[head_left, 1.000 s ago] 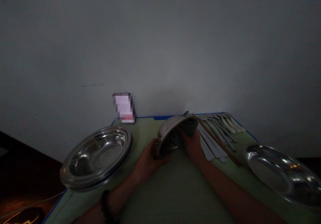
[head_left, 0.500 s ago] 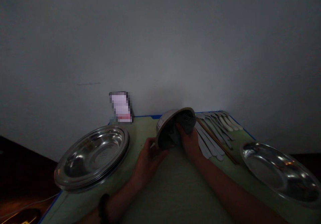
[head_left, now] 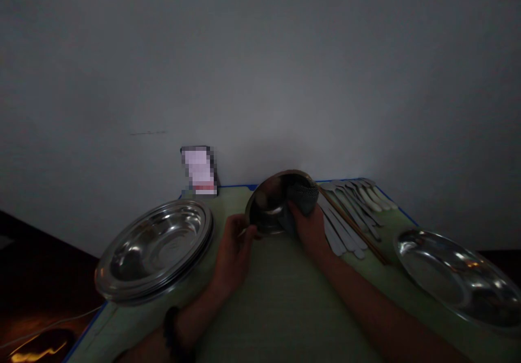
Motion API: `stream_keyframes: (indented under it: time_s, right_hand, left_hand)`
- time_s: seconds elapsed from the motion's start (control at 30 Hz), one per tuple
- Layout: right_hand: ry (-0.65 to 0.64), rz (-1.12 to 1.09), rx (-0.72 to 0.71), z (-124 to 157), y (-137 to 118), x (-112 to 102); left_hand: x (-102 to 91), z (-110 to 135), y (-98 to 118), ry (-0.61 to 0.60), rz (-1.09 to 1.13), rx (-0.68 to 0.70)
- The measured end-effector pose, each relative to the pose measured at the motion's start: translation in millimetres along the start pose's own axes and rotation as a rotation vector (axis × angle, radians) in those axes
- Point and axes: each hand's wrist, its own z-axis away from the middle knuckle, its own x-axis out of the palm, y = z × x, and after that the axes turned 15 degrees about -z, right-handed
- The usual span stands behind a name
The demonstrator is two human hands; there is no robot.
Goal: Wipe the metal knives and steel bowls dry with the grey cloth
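basin (head_left: 458, 284), lower right | basin stack (head_left: 152, 249), lower left | left hand (head_left: 233, 253): grip closed on tilted bowl (head_left: 264, 203), frame centre | right hand (head_left: 310, 231): gripping cloth (head_left: 304, 197) inside bowl | cutlery (head_left: 352, 224), right of centre | status: bowl wiping apparently under way, unfinished; remaining items indeterminate

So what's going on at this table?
A person's bare left hand holds the rim of a round, shiny metal bowl, tilted so its inside shows. Their bare right hand holds a dark grey cloth inside it. Stacked round silver metal dishes stand at left; silver cutlery and a shallow silver metal dish lie at right.
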Motion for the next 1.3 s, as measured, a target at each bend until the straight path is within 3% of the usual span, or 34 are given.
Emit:
stream_keyframes:
  time_s: [0.13, 0.23, 0.37, 0.43, 0.53, 0.63, 0.8, 0.9, 0.97, 1.0, 1.07, 1.13, 1.2, 1.3]
  right_hand:
    - [-0.006, -0.006, 0.08, -2, -3, -2]
    - [-0.006, 0.005, 0.126, -2, -6, -3]
    - [0.006, -0.002, 0.112, 0, -4, -2]
    - [0.003, -0.043, 0.135, -1, -1, -1]
    - [-0.013, -0.084, 0.161, -9, -5, -1]
    - [-0.054, 0.03, 0.012, -22, -29, -4]
    - [-0.1, 0.27, -0.325, -34, -92, -16]
    - [-0.187, 0.406, -0.432, -36, -121, -26]
    - [-0.248, 0.461, -0.458, -35, -134, -32]
    - [-0.269, 0.48, -0.464, -34, -140, -34]
    - [-0.301, 0.505, -0.471, -30, -148, -36]
    - [-0.326, 0.491, -0.488, -26, -153, -34]
    - [-0.337, 0.425, -0.538, -23, -155, -29]
    - [-0.343, 0.304, -0.653, -25, -156, -16]
  left_hand:
    - [2.2, -2, -5, -0.26, -0.072, -0.054]
    - [3.8, -2, -4, -0.327, -0.102, -0.049]
    - [3.6, 1, -1, -0.1, -0.04, -0.027]
    - [3.2, 2, -1, 0.035, -0.023, 0.061]
    - [3.4, 4, -3, 0.094, -0.006, 0.196]
    - [3.6, 5, -5, 0.071, 0.036, 0.189]
    - [1.4, 7, -1, 0.045, 0.12, 0.246]
    - [-2.9, 7, 15, 0.077, 0.08, 0.339]
    - [-10.6, 2, 35, 0.069, -0.003, 0.307]
    - [-16.4, -2, 47, 0.012, -0.07, 0.267]
    - [-31.2, -13, 73, -0.232, -0.233, 0.225]
    - [-47.1, -26, 97, -0.421, -0.433, 0.256]
    - [-60.4, -39, 115, -0.494, -0.545, 0.331]
    - [-70.0, -55, 130, -0.586, -0.58, 0.338]
